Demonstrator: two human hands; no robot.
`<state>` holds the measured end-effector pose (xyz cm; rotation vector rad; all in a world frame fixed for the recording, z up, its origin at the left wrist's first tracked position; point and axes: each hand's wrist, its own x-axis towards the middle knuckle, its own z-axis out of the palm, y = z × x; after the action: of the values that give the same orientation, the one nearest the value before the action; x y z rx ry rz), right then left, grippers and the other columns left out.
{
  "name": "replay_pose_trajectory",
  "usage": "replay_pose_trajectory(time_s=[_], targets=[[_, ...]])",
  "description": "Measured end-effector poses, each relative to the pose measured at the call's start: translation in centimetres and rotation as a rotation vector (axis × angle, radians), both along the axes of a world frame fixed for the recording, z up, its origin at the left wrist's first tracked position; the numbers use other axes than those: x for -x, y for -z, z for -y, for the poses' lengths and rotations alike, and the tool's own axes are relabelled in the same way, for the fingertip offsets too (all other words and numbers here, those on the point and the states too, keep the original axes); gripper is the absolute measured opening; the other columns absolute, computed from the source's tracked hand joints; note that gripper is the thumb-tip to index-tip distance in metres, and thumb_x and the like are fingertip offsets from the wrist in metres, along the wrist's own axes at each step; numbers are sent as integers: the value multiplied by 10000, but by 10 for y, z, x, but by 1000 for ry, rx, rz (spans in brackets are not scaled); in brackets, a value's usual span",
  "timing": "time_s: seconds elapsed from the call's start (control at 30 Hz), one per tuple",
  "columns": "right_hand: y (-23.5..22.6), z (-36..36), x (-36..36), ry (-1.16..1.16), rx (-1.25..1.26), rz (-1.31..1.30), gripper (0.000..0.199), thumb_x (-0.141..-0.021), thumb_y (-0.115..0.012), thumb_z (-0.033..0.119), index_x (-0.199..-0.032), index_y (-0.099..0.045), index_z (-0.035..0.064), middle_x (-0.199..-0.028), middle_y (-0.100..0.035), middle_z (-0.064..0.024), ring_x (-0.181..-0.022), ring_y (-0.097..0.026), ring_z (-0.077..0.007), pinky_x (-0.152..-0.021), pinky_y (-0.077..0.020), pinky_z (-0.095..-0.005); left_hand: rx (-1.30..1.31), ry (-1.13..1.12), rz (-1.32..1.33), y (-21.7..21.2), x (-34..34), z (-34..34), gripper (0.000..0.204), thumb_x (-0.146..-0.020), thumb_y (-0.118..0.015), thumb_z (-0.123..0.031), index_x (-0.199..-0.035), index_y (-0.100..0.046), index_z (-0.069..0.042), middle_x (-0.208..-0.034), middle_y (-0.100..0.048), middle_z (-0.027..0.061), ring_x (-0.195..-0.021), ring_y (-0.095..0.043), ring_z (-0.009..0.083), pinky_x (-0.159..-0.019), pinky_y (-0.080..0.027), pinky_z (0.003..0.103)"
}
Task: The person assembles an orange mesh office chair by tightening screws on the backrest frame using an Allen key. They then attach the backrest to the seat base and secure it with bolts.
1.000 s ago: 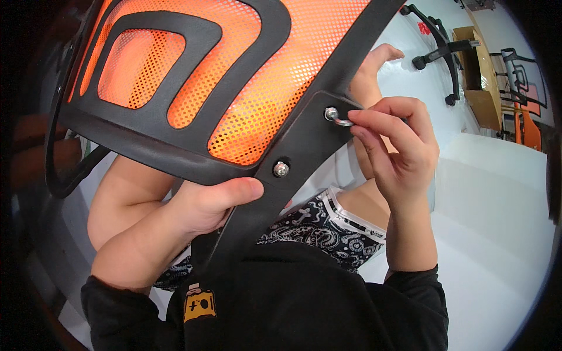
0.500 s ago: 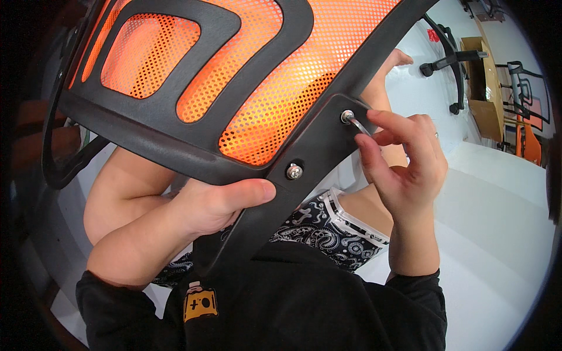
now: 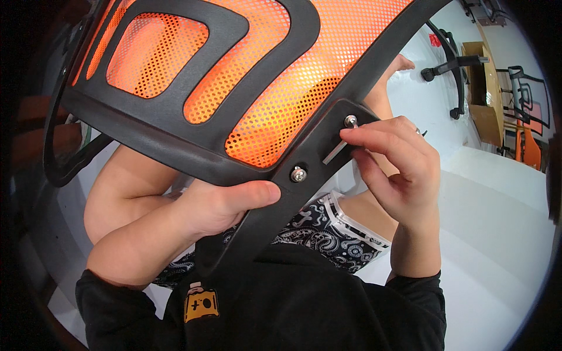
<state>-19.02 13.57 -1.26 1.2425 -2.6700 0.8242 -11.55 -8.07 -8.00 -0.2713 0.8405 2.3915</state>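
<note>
A chair backrest (image 3: 158, 131) with a black plastic frame and orange mesh lies tilted across my lap. My left hand (image 3: 219, 205) is closed round the black arm (image 3: 249, 234) at its lower edge, thumb on top and fingers hidden beneath. Two silver bolts show in that arm: a lower bolt (image 3: 298, 174) near my left thumb, and an upper bolt (image 3: 350, 121) close to the right fingertips. Between thumb and fingers my right hand (image 3: 398, 167) pinches a silver hex key (image 3: 336, 153). One end meets the upper bolt; the fingers partly cover it.
To the far right, a black chair base (image 3: 453, 64) with casters lies on the white floor beside an open cardboard box (image 3: 485, 88). Farther off stands an orange and black chair (image 3: 528, 137). My bent legs (image 3: 126, 193) are under the backrest.
My right hand has turned the hex key, whose free arm now points down and left instead of toward the lower right. The backrest has shifted slightly right; my left hand keeps its grip.
</note>
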Motion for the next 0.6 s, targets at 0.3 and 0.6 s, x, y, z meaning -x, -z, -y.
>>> replay_pose_trajectory(time_s=[0.3, 0.6], targets=[[18, 16, 18, 55, 86, -131, 237, -716, -675, -74, -932, -694, 23, -856, -571, -63, -713, -543, -131, -577, -417, -241, -87, -27, 18, -4, 1, 2, 616, -784, -642, -10, -1346, -392, 6, -1312, -489, 108, -1188, -485, 197, -999, -410, 336], [18, 6, 22, 132, 169, -177, 236, -743, -644, -81, -953, -692, 14, -892, -578, -75, -715, -542, -129, -585, -425, -240, -14, -27, -12, -3, 1, 1, 638, -768, -663, -81, -1335, -392, 29, -1262, -518, 154, -1143, -525, 241, -954, -453, 356]])
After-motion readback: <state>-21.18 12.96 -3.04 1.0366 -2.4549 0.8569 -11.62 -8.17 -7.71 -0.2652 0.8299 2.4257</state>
